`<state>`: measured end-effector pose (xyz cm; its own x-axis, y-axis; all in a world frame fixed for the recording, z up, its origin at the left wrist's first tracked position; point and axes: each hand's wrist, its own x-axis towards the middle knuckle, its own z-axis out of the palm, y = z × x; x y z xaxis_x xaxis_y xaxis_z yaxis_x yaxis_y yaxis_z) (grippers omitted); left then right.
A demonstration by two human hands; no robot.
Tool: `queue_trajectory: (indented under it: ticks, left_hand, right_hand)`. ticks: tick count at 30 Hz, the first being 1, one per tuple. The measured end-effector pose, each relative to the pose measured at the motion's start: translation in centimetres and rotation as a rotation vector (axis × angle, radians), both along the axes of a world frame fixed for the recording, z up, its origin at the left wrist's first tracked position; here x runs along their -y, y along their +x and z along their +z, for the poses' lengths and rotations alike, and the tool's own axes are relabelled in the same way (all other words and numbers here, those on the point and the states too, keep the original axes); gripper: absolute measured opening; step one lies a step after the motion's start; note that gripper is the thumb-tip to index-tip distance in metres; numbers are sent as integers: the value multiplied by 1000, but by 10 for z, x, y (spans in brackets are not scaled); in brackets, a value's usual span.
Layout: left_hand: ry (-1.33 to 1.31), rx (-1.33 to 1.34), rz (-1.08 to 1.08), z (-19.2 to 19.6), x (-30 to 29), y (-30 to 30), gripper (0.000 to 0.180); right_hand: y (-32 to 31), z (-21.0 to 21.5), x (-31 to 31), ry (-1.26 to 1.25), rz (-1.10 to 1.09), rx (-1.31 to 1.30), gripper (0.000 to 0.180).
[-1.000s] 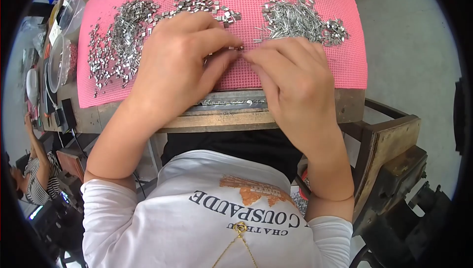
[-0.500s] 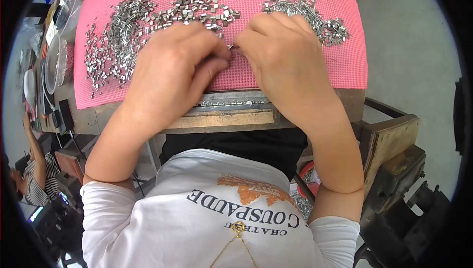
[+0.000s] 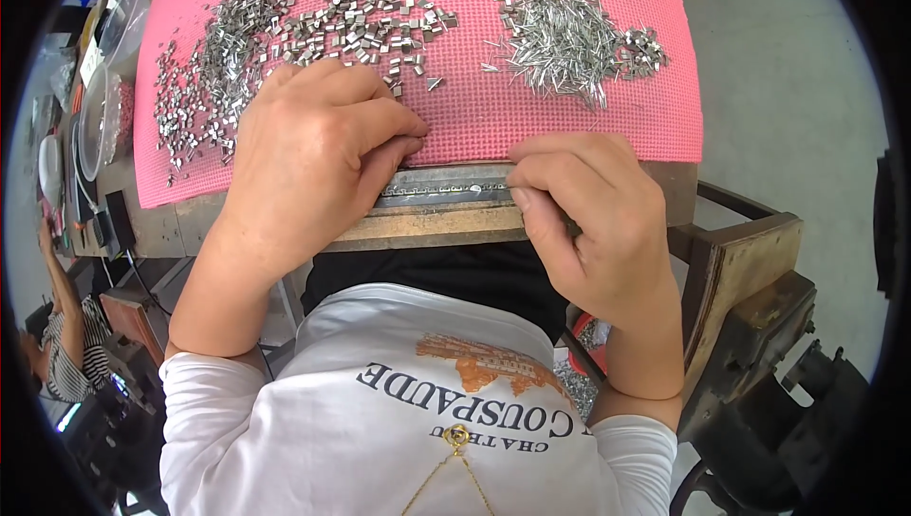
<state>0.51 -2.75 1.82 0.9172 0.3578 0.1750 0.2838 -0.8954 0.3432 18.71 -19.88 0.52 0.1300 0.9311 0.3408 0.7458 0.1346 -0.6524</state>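
My left hand [image 3: 318, 150] hovers over the front of the pink mesh mat [image 3: 455, 131], thumb and forefinger pinched together. Whatever lies between those fingertips is too small to make out. Lower and to the right, my right hand [image 3: 603, 207] has its fingertips closed at the right end of a long metal strip [image 3: 446, 191] along the bench's front edge. Anything in that pinch is hidden. Small shiny parts line the strip. Beyond my left hand lie small square metal pieces [image 3: 356, 22]; thin metal pins [image 3: 565, 41] are heaped on the mat's right side.
More tiny metal parts [image 3: 190, 117] spread over the mat's left. Clear plastic tubs [image 3: 100, 127] stand on the bench at left. A black machine [image 3: 769, 364] is at lower right, and a red container [image 3: 588, 336] sits below the bench. Another person [image 3: 71, 345] works at far left.
My right hand has come down and toward me from the pin heap to the strip, uncovering the heap. My left hand has shifted slightly left and nearer to me, staying pinched.
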Motion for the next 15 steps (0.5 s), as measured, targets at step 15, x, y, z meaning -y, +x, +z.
queue_trajectory:
  ticks: [15]
  left_hand:
    - [-295,211,3,-9,41,10,12]
  right_hand:
    - [-11,2,-3,32,-15,287,15]
